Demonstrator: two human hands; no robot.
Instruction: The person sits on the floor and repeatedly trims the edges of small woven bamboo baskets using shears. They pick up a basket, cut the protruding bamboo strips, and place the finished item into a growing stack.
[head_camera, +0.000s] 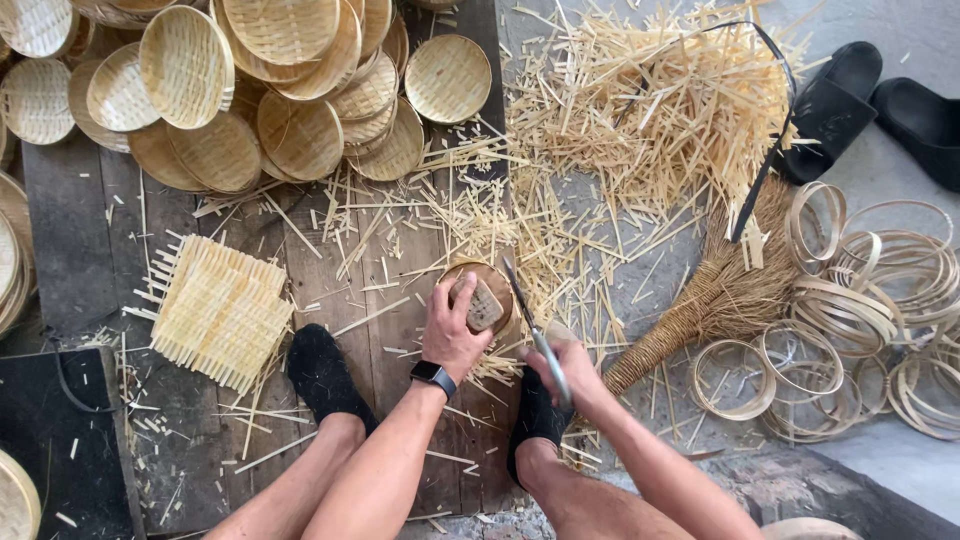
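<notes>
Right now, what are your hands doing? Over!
Left hand presses a wooden block onto the round woven tray. Right hand grips scissors, blades at the tray's edge. Bamboo trimmings litter the boards; nothing blocking.

Both forearms reached forward between the knees. The left hand (452, 330) pressed down, fingers curled — the right hand (560, 368) was fisted.

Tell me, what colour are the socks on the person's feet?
Black, both socks, seen clearly in the head view, against the pale bamboo trimmings.
</notes>
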